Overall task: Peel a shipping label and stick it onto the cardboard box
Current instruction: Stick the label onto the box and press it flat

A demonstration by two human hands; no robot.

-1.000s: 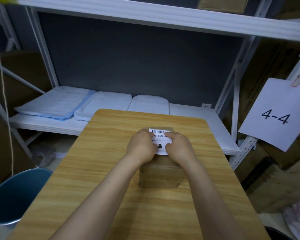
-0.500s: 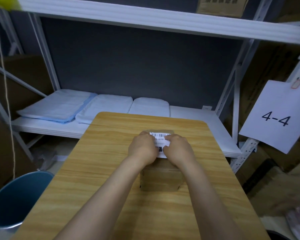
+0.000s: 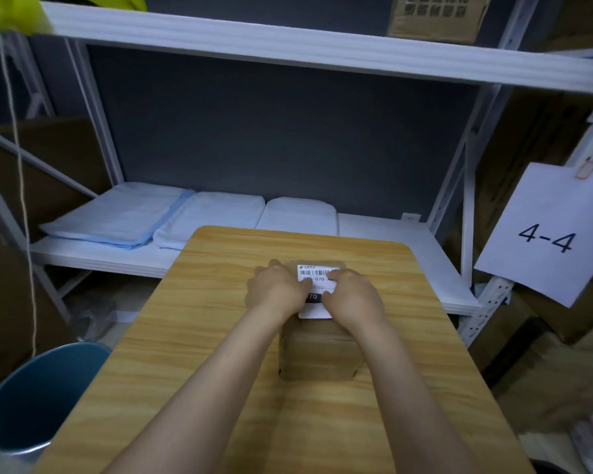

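Observation:
A small brown cardboard box (image 3: 319,354) stands in the middle of the wooden table (image 3: 192,336). A white shipping label (image 3: 317,273) with a barcode and a black strip lies flat on the box's top. My left hand (image 3: 276,290) rests on the left part of the box top, fingertips pressing on the label's left side. My right hand (image 3: 353,295) presses on the label's right side with bent fingers. Both hands hide the label's side edges; its middle and its near edge show between them.
A white metal shelf (image 3: 391,234) behind the table holds folded pale blue cloths (image 3: 117,217). A blue bin (image 3: 38,398) stands on the floor at the left. A sheet marked 4-4 (image 3: 548,234) hangs at the right, with cardboard boxes (image 3: 562,371) below it.
My hands have spread slightly apart across the label, so more of its middle and barcode shows. The box stays in place; the view has shifted a little.

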